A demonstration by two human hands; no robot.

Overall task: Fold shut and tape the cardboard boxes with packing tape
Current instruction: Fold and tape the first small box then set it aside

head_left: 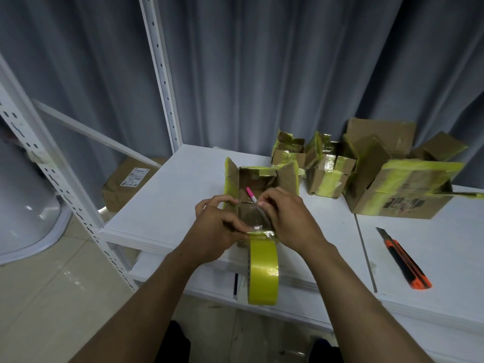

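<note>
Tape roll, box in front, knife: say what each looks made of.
Tape roll: glossy yellow-green plastic film, judging by its sheen. Box: matte brown cardboard, edges ragged. Knife: orange and black handle, probably plastic; grey blade tip, likely metal.

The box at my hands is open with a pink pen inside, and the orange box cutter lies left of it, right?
Not quite. In the head view the orange box cutter lies on the table to the right of the open box, not left. The pink pen is inside.
</note>
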